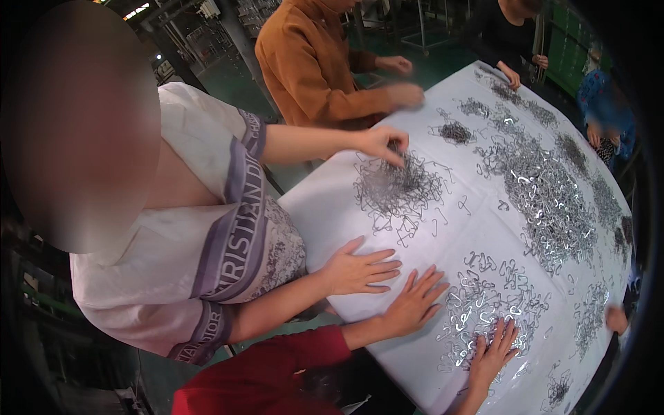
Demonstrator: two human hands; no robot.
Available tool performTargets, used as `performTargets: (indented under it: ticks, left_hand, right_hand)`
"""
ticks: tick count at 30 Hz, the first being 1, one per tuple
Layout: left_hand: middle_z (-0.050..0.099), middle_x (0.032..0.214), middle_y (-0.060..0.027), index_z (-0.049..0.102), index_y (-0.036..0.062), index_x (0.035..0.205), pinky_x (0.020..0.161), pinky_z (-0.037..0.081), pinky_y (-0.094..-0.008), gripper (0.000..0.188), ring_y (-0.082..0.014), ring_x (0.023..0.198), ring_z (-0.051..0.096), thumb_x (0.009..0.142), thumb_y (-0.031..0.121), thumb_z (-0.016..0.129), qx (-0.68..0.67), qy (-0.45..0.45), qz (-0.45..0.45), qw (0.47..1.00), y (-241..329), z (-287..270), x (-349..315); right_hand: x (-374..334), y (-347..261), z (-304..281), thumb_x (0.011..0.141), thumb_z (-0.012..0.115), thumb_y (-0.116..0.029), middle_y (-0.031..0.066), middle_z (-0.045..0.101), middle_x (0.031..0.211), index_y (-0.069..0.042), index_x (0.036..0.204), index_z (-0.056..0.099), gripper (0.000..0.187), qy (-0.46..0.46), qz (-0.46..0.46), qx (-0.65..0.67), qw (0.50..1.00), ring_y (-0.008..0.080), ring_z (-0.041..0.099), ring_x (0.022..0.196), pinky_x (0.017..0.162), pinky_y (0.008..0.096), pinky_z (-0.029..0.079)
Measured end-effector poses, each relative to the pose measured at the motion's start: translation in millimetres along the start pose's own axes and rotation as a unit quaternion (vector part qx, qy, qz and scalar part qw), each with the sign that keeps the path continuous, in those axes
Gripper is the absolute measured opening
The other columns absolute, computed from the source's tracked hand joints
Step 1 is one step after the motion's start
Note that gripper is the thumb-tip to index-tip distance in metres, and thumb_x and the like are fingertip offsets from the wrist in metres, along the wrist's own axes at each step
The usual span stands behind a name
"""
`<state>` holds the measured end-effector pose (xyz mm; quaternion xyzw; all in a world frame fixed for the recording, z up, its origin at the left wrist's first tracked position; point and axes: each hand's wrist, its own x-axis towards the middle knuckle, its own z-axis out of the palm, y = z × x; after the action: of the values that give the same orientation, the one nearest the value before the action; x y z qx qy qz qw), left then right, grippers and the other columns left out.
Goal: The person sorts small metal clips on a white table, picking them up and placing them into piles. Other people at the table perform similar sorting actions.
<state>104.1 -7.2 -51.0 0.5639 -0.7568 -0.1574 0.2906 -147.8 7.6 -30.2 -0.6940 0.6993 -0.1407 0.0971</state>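
Observation:
A loose spread of shiny S-shaped metal hooks (477, 294) lies on the white-covered table (422, 256) in front of me. My left hand (415, 304), coming out of a red sleeve, rests at the left edge of this spread with its fingers stretched out. Palm down, my right hand (494, 351) lies over the hooks at the right, fingers spread and some hooks touching or under them. Neither hand grips anything. Whether single hooks lie under my palms is hidden.
At my left, a person in a white patterned shirt (138, 259) has one hand on the table and the other over a pile of dark hooks (401, 183). Across stands a person in a brown jacket (304, 62). A large heap of hooks (550, 200) covers the far right.

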Motion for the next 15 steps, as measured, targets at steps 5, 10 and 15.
performTargets:
  ticks: [5, 10, 15]
  left_hand:
    - [0.038, 0.146, -0.0160, 0.046, 0.0072, 0.136, 0.114, 0.018, -0.0586, 0.047, -0.0333, 0.143, 0.027, 0.092, 0.019, 0.057, -0.085, -0.029, 0.012, 0.996, -0.9, -15.7, 0.6]
    - [0.048, 0.136, -0.0122, 0.054, 0.0062, 0.125, 0.116, 0.018, -0.0528, 0.034, -0.0294, 0.139, 0.034, 0.094, 0.021, 0.055, -0.126, -0.030, -0.010, 0.992, 1.2, -23.0, 6.4]
    - [0.052, 0.132, -0.0106, 0.055, 0.0065, 0.124, 0.116, 0.018, -0.0525, 0.033, -0.0275, 0.138, 0.037, 0.093, 0.018, 0.056, -0.117, -0.032, -0.004, 0.993, 2.8, -25.1, 6.8]
  right_hand:
    - [-16.4, -40.5, 14.7, 0.081, 0.066, -0.036, 0.0131, 0.030, 0.155, -0.017, 0.139, 0.049, 0.063, -0.075, -0.128, 0.005, 0.989, 0.0384, 0.020, 0.145, 0.113, 0.0662, 0.004]
    - [6.8, -55.9, 15.1, 0.082, 0.064, -0.045, 0.0140, 0.031, 0.154, -0.017, 0.137, 0.051, 0.064, -0.105, -0.171, 0.002, 0.980, 0.0399, 0.021, 0.144, 0.112, 0.0671, 0.004]
    - [12.6, -46.5, 18.1, 0.082, 0.063, -0.050, 0.0152, 0.031, 0.154, -0.016, 0.139, 0.049, 0.068, -0.067, -0.155, -0.023, 0.985, 0.0400, 0.021, 0.144, 0.113, 0.0670, 0.004]
